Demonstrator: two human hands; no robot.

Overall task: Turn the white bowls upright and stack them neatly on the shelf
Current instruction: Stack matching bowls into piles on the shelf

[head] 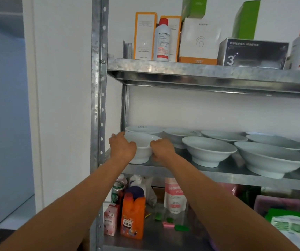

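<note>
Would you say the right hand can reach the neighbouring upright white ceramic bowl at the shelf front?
Probably yes: nothing stands between the right hand and that white bowl, though it grips the leftmost bowl.

Several white bowls point(209, 151), wide-rimmed and footed, stood upright side by side in rows on the middle metal shelf point(236, 178).

Brightness: an even, soft, cool light is spread over the scene.
Glare: a dull sheen is caught on the upper metal shelf point(200, 68).
Shadow: faint shadows are laid under the white bowls point(207, 153); the bottom tier point(154, 238) is dimmed.
Blur: small print is smeared; right-edge items are softened.
</note>
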